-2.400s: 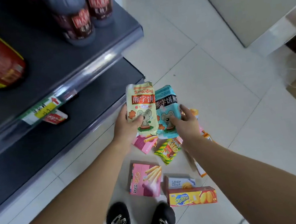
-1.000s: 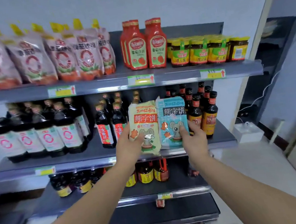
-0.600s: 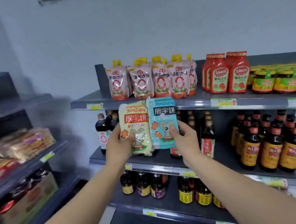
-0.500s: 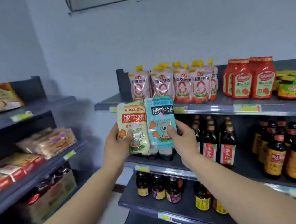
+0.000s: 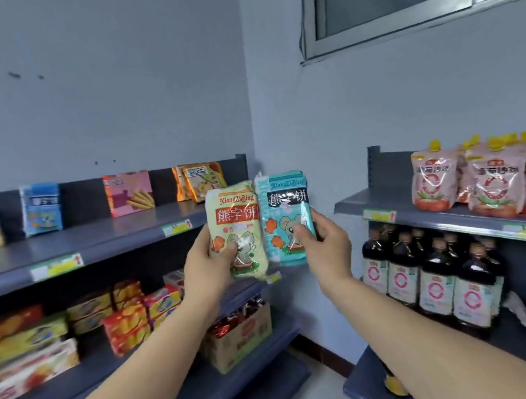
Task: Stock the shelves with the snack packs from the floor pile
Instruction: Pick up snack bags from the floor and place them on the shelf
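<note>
Head view has swung left, off the sauce bottles (image 5: 433, 280) and onto the corner, so the snack shelf (image 5: 102, 235) now faces me. My left hand (image 5: 208, 266) still grips the yellow pack (image 5: 236, 223), thumb across its front, and my right hand (image 5: 326, 248) grips the teal pack (image 5: 284, 210) — both upright, side by side, touching, held up near the shelf's right end. Nothing is placed yet — I judge the carry nearly done, setting down next.

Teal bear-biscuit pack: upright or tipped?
Upright. On the teal pack the title reads right way up near the top; the right hand grips its lower half, beside the yellow pack in the left hand.
</note>
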`<state>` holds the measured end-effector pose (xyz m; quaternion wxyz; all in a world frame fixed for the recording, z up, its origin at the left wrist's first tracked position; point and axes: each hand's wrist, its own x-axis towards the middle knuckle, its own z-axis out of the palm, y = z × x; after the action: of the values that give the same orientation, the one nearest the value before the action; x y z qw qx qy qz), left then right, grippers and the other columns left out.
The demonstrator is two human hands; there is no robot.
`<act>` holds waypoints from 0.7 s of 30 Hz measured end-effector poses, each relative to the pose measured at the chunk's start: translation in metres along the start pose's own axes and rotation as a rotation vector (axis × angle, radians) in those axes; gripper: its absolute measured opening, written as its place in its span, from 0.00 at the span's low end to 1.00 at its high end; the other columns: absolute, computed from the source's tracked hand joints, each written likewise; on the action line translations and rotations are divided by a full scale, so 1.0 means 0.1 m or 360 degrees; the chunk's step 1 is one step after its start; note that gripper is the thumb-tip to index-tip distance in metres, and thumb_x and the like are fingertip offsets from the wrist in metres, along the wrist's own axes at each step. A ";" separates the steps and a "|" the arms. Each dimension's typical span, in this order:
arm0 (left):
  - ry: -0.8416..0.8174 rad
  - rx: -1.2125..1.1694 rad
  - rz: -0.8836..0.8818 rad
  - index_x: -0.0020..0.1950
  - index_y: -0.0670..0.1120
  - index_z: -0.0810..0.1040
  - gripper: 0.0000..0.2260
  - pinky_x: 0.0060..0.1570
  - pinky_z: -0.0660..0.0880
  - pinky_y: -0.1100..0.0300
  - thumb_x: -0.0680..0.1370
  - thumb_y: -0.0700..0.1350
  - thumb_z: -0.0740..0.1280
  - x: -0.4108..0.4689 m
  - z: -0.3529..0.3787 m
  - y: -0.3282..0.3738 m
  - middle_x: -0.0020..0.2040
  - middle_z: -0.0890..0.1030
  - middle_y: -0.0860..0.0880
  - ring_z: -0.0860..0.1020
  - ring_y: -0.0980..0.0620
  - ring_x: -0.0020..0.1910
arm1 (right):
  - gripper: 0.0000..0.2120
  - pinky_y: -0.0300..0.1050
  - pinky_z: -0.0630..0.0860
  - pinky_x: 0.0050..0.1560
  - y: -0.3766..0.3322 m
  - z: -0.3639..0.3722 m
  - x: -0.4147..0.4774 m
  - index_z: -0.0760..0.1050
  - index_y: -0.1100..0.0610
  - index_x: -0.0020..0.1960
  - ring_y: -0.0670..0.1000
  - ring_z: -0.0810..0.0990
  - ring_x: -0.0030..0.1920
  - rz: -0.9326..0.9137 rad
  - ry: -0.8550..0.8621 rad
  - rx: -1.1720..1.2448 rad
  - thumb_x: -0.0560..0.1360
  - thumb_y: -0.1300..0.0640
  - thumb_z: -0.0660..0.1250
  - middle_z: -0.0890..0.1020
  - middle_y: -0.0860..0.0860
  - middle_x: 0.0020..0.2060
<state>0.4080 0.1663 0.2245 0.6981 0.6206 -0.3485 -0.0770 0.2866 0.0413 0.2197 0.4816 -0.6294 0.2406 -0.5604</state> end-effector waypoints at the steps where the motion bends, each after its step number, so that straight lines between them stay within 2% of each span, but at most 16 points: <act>1: 0.0054 0.0021 -0.0011 0.57 0.56 0.77 0.13 0.52 0.80 0.46 0.78 0.39 0.66 0.03 -0.15 0.00 0.51 0.83 0.54 0.82 0.52 0.50 | 0.12 0.38 0.81 0.41 -0.01 0.16 0.00 0.79 0.45 0.55 0.37 0.82 0.40 0.0011 -0.0030 0.0030 0.76 0.60 0.69 0.84 0.44 0.45; 3: 0.0168 0.0064 -0.0009 0.54 0.57 0.76 0.12 0.49 0.80 0.47 0.78 0.40 0.67 0.09 -0.42 0.03 0.50 0.83 0.54 0.82 0.52 0.49 | 0.12 0.34 0.79 0.35 -0.04 0.48 -0.01 0.79 0.47 0.56 0.37 0.82 0.38 0.0037 -0.0098 0.0111 0.76 0.60 0.69 0.84 0.44 0.45; 4: 0.0228 0.0085 -0.0003 0.53 0.58 0.76 0.12 0.48 0.81 0.48 0.77 0.40 0.67 0.12 -0.54 0.04 0.50 0.83 0.54 0.82 0.52 0.48 | 0.12 0.35 0.79 0.35 -0.06 0.62 -0.01 0.79 0.46 0.55 0.38 0.83 0.39 0.0052 -0.0136 0.0150 0.76 0.60 0.69 0.84 0.44 0.45; 7: 0.0386 0.0133 0.0019 0.51 0.61 0.75 0.14 0.42 0.81 0.53 0.77 0.40 0.68 0.19 -0.87 0.10 0.48 0.83 0.56 0.82 0.53 0.47 | 0.14 0.48 0.83 0.44 -0.09 1.05 0.01 0.78 0.49 0.61 0.46 0.84 0.47 0.0098 -0.0272 0.0191 0.76 0.58 0.69 0.84 0.47 0.51; 10: 0.0531 0.0202 0.0038 0.51 0.60 0.75 0.14 0.39 0.80 0.55 0.77 0.40 0.68 0.24 -1.14 0.16 0.47 0.82 0.57 0.82 0.54 0.46 | 0.17 0.52 0.83 0.48 -0.08 1.46 0.04 0.77 0.50 0.64 0.48 0.84 0.50 0.0118 -0.0365 0.0271 0.76 0.58 0.70 0.83 0.49 0.55; 13: 0.0663 0.0251 0.0047 0.50 0.60 0.76 0.13 0.37 0.79 0.56 0.77 0.39 0.68 0.31 -1.37 0.20 0.47 0.83 0.57 0.82 0.54 0.46 | 0.17 0.52 0.82 0.50 -0.09 1.82 0.09 0.77 0.52 0.64 0.47 0.83 0.50 0.0111 -0.0460 0.0300 0.75 0.58 0.70 0.83 0.48 0.55; 15: 0.0748 0.0279 0.0057 0.46 0.61 0.76 0.14 0.38 0.80 0.55 0.76 0.40 0.69 0.35 -1.51 0.21 0.47 0.83 0.56 0.82 0.53 0.45 | 0.16 0.50 0.83 0.47 -0.10 2.03 0.11 0.78 0.53 0.63 0.46 0.83 0.48 0.0109 -0.0532 0.0339 0.75 0.59 0.70 0.84 0.48 0.52; 18: 0.0867 0.0330 0.0053 0.46 0.61 0.76 0.14 0.29 0.75 0.63 0.76 0.40 0.69 0.40 -1.67 0.20 0.46 0.83 0.56 0.82 0.53 0.44 | 0.14 0.46 0.83 0.44 -0.10 2.29 0.12 0.78 0.53 0.61 0.46 0.84 0.47 0.0111 -0.0633 0.0390 0.76 0.58 0.69 0.84 0.48 0.51; 21: 0.0947 0.0335 0.0055 0.44 0.63 0.75 0.15 0.29 0.74 0.63 0.77 0.40 0.69 0.41 -1.79 0.17 0.45 0.82 0.57 0.82 0.54 0.44 | 0.14 0.44 0.82 0.42 -0.02 2.51 0.10 0.78 0.54 0.61 0.46 0.83 0.46 0.0135 -0.0705 0.0430 0.76 0.59 0.69 0.84 0.48 0.50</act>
<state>0.5368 0.2934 0.2589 0.7026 0.6787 -0.1455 0.1565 0.5241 0.1188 0.2496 0.6254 -0.6560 0.0784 -0.4152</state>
